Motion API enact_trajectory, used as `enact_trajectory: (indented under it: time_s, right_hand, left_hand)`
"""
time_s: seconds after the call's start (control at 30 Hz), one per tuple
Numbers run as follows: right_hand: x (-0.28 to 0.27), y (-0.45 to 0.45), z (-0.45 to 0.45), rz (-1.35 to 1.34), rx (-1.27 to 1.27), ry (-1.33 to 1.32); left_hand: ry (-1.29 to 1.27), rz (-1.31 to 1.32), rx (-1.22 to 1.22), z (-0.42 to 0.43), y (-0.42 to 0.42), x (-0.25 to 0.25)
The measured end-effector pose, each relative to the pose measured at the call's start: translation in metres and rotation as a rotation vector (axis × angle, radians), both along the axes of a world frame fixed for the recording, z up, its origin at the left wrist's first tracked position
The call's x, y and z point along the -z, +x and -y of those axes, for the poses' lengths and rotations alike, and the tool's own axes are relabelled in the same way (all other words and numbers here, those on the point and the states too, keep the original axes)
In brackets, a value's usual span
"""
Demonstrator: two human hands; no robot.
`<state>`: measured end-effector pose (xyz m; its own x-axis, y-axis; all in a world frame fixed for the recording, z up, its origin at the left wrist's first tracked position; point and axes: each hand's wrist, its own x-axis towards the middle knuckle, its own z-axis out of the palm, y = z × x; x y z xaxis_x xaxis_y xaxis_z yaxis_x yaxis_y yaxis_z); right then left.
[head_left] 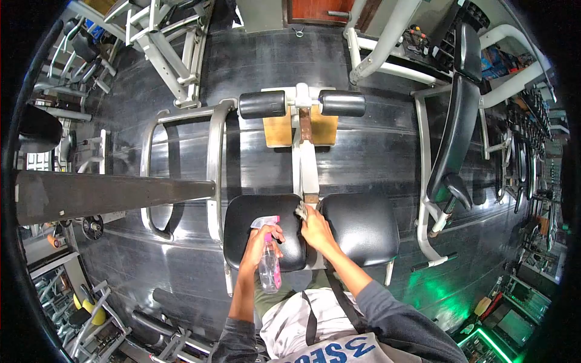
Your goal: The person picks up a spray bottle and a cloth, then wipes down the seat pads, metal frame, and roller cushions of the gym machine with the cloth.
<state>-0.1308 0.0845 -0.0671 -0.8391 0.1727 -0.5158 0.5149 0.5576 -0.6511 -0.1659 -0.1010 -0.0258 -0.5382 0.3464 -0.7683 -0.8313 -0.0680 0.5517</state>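
Note:
My left hand is closed around the neck of a clear spray bottle with a pink and white trigger head, held over the left black seat pad. A greyish cloth pokes out of my right hand, whose fingers are closed on it. That hand is at the gap between the left pad and the right black seat pad, close to the bench's white centre post. Part of the cloth is hidden under my fingers.
Ahead, two black foam rollers sit on the bench's front above a wooden plate. A thick grey beam juts in from the left, near a metal frame. On the right stands a black-padded machine. Black rubber flooring lies around.

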Motion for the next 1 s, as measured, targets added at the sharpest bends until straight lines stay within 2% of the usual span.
enact_trajectory:
  time_s: [0.27,0.43,0.5,0.57,0.6,0.73,0.77,0.8,0.83,0.9,0.93,1.0]
  right_hand:
    - [0.053,-0.056,-0.006,0.053,0.001,0.118]
    - [0.002,-0.013,-0.002,-0.061,-0.003,0.032]
    - [-0.026,0.012,-0.001,-0.084,-0.071,-0.039]
    - [-0.043,0.037,0.004,-0.232,-0.169,-0.062]
    - [-0.05,0.045,0.008,-0.213,-0.216,0.001]
    - [-0.032,0.032,0.001,-0.409,-0.266,0.02]
    - [-0.023,0.02,-0.002,-0.483,-0.256,0.016]
    - [-0.013,0.003,-0.002,-0.52,-0.177,-0.136]
    - [-0.011,-0.008,-0.001,-0.566,-0.158,-0.082]
    - [-0.015,-0.022,0.002,-0.404,-0.161,-0.005]
    - [-0.021,-0.022,0.006,-0.413,-0.176,-0.011]
    - [-0.037,-0.021,0.011,-0.4,-0.477,0.091]
  left_hand:
    - [0.016,-0.027,0.013,0.001,-0.001,0.001]
    - [-0.021,-0.04,0.042,0.0,0.0,-0.003]
    - [0.003,-0.054,0.019,0.0,0.003,-0.007]
    - [0.02,-0.076,-0.01,0.001,0.007,-0.013]
    - [0.015,-0.092,-0.026,0.003,0.009,-0.016]
    - [-0.025,-0.124,-0.075,0.011,0.021,-0.031]
    - [-0.038,-0.118,-0.083,0.014,0.026,-0.035]
    - [-0.051,-0.1,-0.097,0.016,0.03,-0.038]
    - [-0.053,-0.112,-0.104,0.02,0.034,-0.041]
    - [-0.104,-0.132,-0.104,0.029,0.045,-0.047]
    - [-0.106,-0.14,-0.131,0.034,0.05,-0.05]
    - [-0.125,-0.152,-0.169,0.045,0.061,-0.057]
